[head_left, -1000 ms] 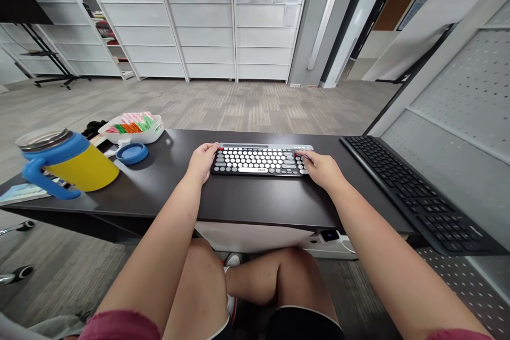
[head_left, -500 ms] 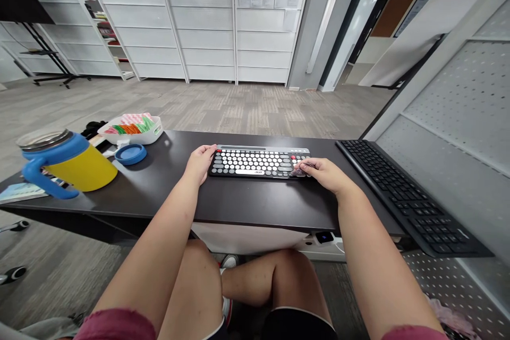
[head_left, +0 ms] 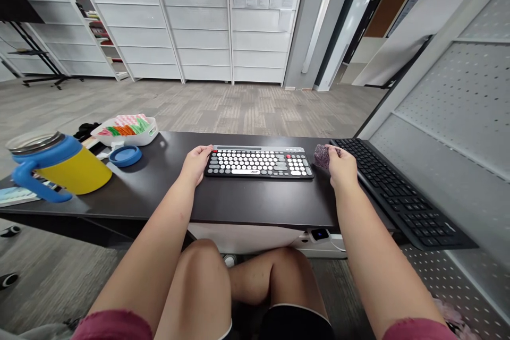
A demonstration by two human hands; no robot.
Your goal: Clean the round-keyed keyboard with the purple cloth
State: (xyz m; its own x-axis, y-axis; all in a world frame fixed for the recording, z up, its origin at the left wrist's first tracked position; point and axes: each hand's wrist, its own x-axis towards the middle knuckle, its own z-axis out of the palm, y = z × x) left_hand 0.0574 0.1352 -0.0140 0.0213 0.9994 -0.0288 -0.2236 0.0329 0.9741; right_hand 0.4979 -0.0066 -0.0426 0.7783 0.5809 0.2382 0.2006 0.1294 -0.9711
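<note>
Cloth, or something much like it, dark purplish and crumpled, hangs from the right hand in the head view. That is the main change: half a second ago this hand worked low over the number keys at the right end of the white-keyed keyboard; now hand and cloth are off it, between that keyboard and the long black keyboard. The whole number pad shows uncovered, so the pass over those keys looks broken off or finished, though which cannot be told.

The right fingers pinch the cloth from above; whether the hand also touches the black keyboard beneath is unclear. The left hand stays where it was, its fingers curled onto the far left corner of the white-keyed keyboard, seemingly gripping the edge and steadying it. That keyboard lies flat on the tabletop, in front of the person. Well apart, to the left, stand a yellow and blue mug, a blue lid and a white basket.
</note>
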